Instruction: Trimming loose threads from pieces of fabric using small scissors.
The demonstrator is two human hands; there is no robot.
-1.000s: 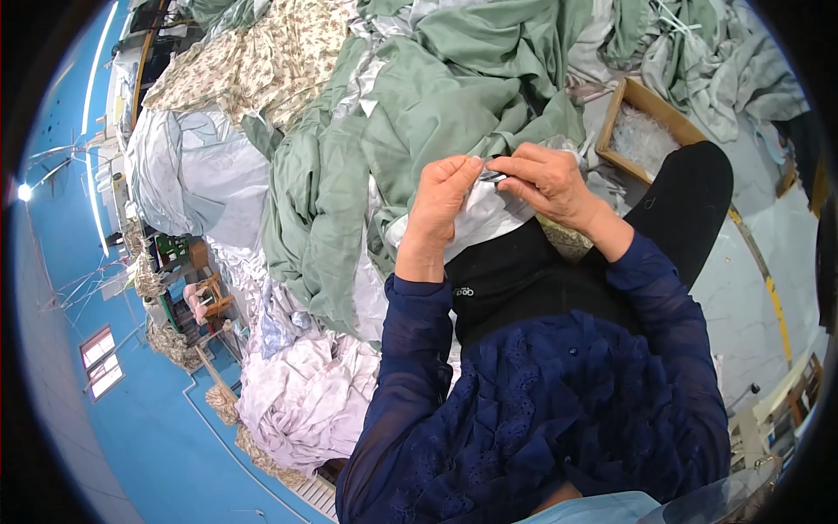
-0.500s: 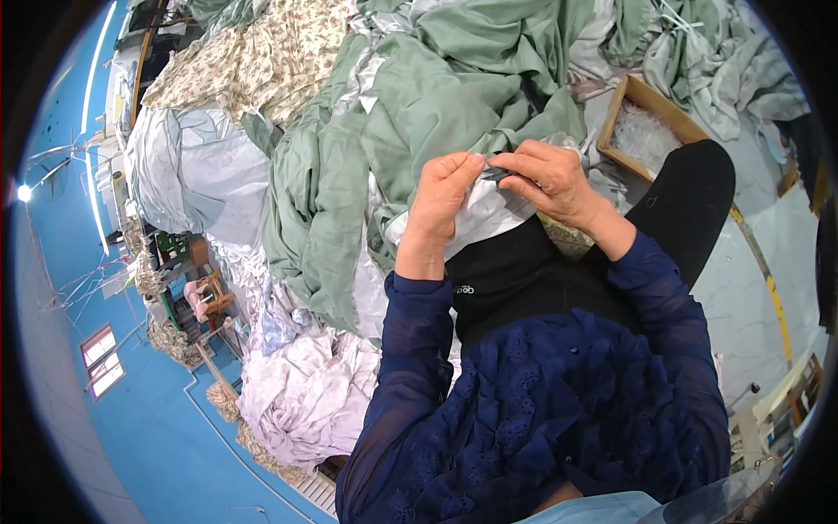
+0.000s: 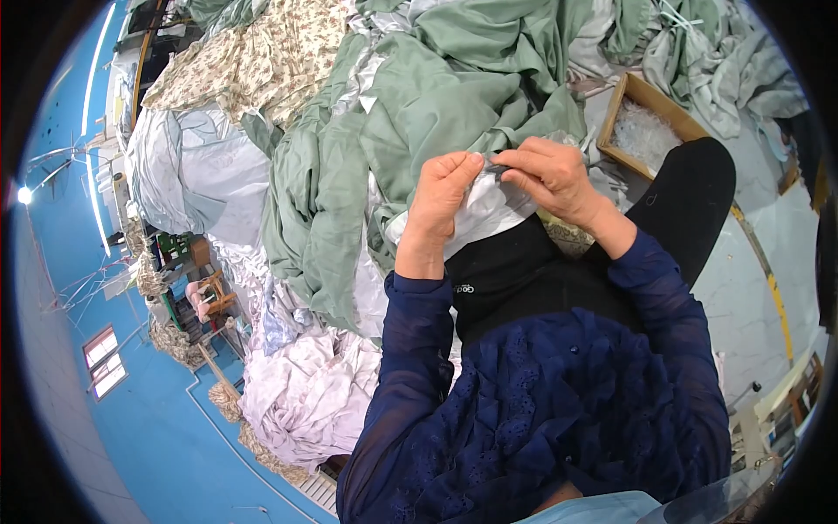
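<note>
My left hand [image 3: 439, 199] and my right hand [image 3: 552, 177] meet in front of me over my lap, both pinching the edge of a pale grey-white cloth [image 3: 484, 214]. A small dark piece sits between the fingertips; what it is I cannot tell. The cloth drapes down onto my black trousers [image 3: 524, 271]. Just beyond my hands lies a large crumpled green sheet [image 3: 419, 113].
A floral fabric [image 3: 244, 61] and a white bundle [image 3: 196, 179] lie at the far left. Lilac-white cloth [image 3: 305, 393] is heaped at my lower left. A cardboard box [image 3: 621, 105] with clear plastic stands at the right on a grey floor with a yellow line [image 3: 768, 279].
My hands stay together on the cloth edge; the fingers have shifted only slightly. The fabric heaps have not moved.
</note>
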